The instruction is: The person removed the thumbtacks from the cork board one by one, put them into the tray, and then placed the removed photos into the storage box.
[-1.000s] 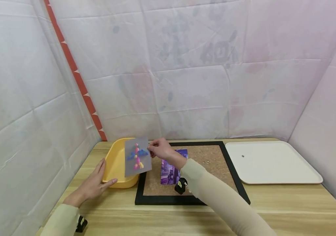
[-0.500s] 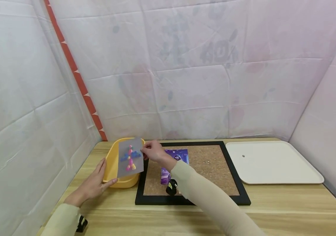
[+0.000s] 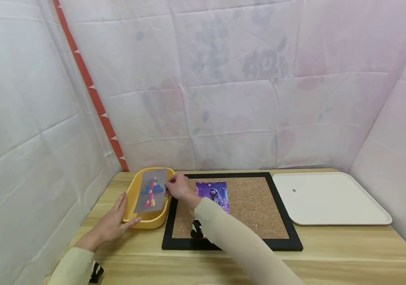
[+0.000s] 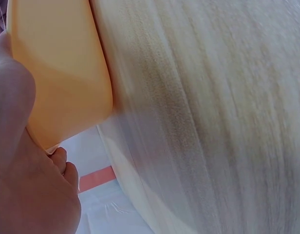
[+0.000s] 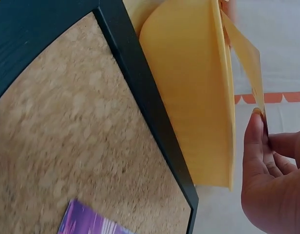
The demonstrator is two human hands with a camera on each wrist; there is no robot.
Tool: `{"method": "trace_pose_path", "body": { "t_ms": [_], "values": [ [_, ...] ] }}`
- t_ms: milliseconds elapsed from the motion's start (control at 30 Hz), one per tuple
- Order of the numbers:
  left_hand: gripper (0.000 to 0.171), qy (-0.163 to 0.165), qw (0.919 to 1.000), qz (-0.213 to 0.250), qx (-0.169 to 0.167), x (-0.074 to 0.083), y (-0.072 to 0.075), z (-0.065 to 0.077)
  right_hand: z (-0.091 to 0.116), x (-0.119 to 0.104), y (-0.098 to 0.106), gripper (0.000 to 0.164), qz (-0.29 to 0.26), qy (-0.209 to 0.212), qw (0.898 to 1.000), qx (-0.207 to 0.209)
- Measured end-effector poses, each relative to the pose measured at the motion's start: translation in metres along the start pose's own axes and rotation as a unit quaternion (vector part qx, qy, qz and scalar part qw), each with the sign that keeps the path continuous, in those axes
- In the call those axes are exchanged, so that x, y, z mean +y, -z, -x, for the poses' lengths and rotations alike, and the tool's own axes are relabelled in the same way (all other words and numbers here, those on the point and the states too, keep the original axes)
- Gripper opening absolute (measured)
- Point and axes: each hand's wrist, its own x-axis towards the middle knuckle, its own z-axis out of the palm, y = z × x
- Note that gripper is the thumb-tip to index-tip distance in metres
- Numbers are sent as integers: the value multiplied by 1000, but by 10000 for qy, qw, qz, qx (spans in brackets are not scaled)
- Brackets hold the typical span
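My right hand [image 3: 179, 187] pinches the right edge of a grey card [image 3: 159, 180] between thumb and fingers. The card carries a picture of a pink, blue and yellow toy-like figure and slants over the opening of a yellow plastic basin [image 3: 150, 225]. In the right wrist view the card [image 5: 250, 58] rises past the basin's rim. At the basin's near left corner, my left hand [image 3: 108, 226] holds it, thumb along the front rim and fingers along the left side. The left wrist view shows that hand [image 4: 33, 180] against the basin's outer wall [image 4: 67, 73].
A black-framed cork board [image 3: 260, 206] lies right of the basin, with a purple printed sheet [image 3: 217, 194] on it, partly behind my right sleeve. Farther right is a white tray [image 3: 331, 202] bearing a tiny dark object [image 3: 294, 190]. White fabric walls [image 3: 224, 99] surround the wooden table [image 3: 146, 261].
My right hand has carried the card leftward and tipped it flatter over the basin. More of the purple sheet's upper part shows now. My left hand stays at the basin's corner.
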Motion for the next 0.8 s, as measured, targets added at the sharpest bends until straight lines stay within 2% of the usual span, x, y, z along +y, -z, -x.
{"method": "trace_pose_path", "body": {
  "t_ms": [133,433,633,800],
  "values": [
    [106,3,10000,23,16,0,0,0,-2,-3,-7,17,49,15,9999,121],
    [106,-42,10000,64,31,-1,-1,-2,-9,-1,-22,22,523,128,9981,283],
    [106,-83,9999,23,53,-3,-3,-1,-11,4,-29,28,794,375,9960,183],
    [105,-91,9999,24,70,-3,-3,0,-11,2,-31,30,1171,339,9925,5]
  ]
}}
